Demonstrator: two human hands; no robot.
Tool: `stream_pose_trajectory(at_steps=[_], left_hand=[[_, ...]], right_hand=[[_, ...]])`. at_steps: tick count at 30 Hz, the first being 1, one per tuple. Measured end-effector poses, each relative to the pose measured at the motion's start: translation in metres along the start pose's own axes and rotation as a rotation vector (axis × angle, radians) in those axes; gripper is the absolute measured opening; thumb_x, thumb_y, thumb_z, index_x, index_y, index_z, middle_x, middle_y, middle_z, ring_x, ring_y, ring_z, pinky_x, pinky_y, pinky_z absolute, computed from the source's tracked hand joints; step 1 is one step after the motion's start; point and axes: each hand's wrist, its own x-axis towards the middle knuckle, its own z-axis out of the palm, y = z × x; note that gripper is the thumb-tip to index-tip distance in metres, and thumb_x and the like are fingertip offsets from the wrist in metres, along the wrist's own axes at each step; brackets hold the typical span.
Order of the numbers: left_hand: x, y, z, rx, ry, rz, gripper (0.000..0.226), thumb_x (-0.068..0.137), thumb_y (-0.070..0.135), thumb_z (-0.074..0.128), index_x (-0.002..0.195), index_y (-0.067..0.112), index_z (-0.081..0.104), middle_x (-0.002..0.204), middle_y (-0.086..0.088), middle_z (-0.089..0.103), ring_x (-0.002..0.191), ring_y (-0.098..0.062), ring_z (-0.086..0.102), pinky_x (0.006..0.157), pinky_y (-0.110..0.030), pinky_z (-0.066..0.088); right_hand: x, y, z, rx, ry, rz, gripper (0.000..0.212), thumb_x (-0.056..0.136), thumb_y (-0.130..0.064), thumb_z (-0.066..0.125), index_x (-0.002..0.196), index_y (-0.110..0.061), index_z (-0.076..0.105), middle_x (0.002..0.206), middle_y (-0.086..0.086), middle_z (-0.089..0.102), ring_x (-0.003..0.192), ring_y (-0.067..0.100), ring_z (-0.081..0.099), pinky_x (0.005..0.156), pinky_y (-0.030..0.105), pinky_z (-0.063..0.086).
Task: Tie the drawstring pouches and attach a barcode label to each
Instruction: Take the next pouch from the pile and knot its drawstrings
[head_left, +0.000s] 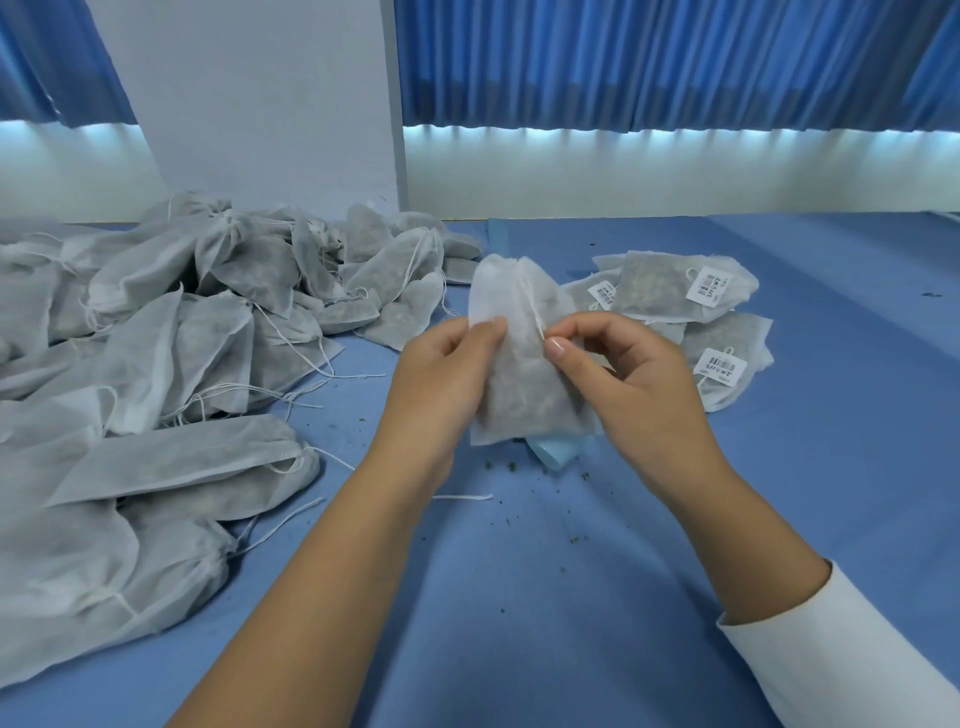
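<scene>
A white translucent non-woven drawstring pouch (519, 364), filled with dark greenish crumbled matter, is held upright above the blue cloth-covered table (519, 597), at the middle of the view and between both hands. The left hand (441, 374) grips the pouch by its left edge, thumb laid on the front face and the other fingers curled behind. The right hand (623, 379) pinches the thin white drawstring (532, 306) between thumb and forefinger just beside the pouch's right half; the string runs up from the pinch to the gathered mouth at the top. A white sleeve (857, 649) covers the right forearm. Under the pouch's lower edge a small pale blue object (558, 454) peeks out on the table; what it is cannot be told. To the left lies a large loose heap of grey-white filled pouches (182, 322) with their strings trailing over the cloth. To the right, just behind the right hand, sits a smaller stack of flat pouches (660, 291), each carrying a white barcode label (709, 285); another label (722, 366) shows on the lower one. A short loose piece of white string (462, 497) and scattered dark crumbs (574, 540) lie on the table near the wrists. Behind stand a white upright panel (260, 104) and pleated blue curtains (649, 62)
</scene>
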Motion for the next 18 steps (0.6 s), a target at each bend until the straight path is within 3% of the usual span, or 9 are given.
stream_pose_trajectory(at_steps=[4,8,10,15,18], left_hand=[[0.001,-0.008,0.005,0.123,0.105,0.129,0.029,0.097,0.026,0.059,0.079,0.004,0.066,0.071,-0.002,0.056,0.068,-0.014,0.049,0.067,-0.031,0.04],[0.0,-0.008,0.009,0.082,0.073,0.081,0.038,0.096,0.029,0.06,0.067,0.003,0.059,0.065,-0.002,0.051,0.064,-0.014,0.047,0.065,-0.031,0.038],[-0.001,-0.007,0.008,-0.007,0.014,0.013,0.039,0.092,0.033,0.064,0.072,0.0,0.063,0.072,-0.007,0.056,0.07,-0.019,0.054,0.07,-0.035,0.043],[0.001,-0.008,0.004,-0.043,-0.011,-0.051,0.021,0.089,0.023,0.07,0.069,0.017,0.075,0.076,-0.006,0.073,0.072,-0.02,0.067,0.074,-0.037,0.052],[0.006,-0.008,0.0,-0.039,0.082,-0.068,0.018,0.09,0.022,0.068,0.074,0.015,0.069,0.078,-0.007,0.069,0.072,-0.021,0.063,0.071,-0.035,0.048]], right_hand=[[-0.003,0.001,0.001,-0.096,0.027,-0.039,0.014,0.087,-0.016,0.072,0.086,-0.03,0.072,0.127,-0.013,0.058,0.119,-0.001,0.053,0.089,0.024,0.05],[-0.005,0.002,0.005,-0.222,-0.004,-0.07,0.015,0.085,-0.02,0.074,0.085,-0.034,0.071,0.13,-0.013,0.052,0.126,0.001,0.046,0.103,0.028,0.041],[-0.005,0.002,0.005,-0.236,-0.009,-0.061,0.013,0.085,-0.02,0.074,0.086,-0.032,0.072,0.13,-0.013,0.052,0.126,0.001,0.045,0.106,0.028,0.039],[-0.002,0.0,0.002,-0.142,-0.098,-0.019,0.018,0.089,-0.011,0.069,0.092,-0.028,0.074,0.13,-0.007,0.057,0.124,0.002,0.05,0.104,0.033,0.044],[0.001,0.0,-0.006,-0.141,-0.132,0.016,0.036,0.087,0.004,0.061,0.105,-0.026,0.07,0.13,-0.008,0.059,0.123,-0.003,0.05,0.092,0.021,0.05]])
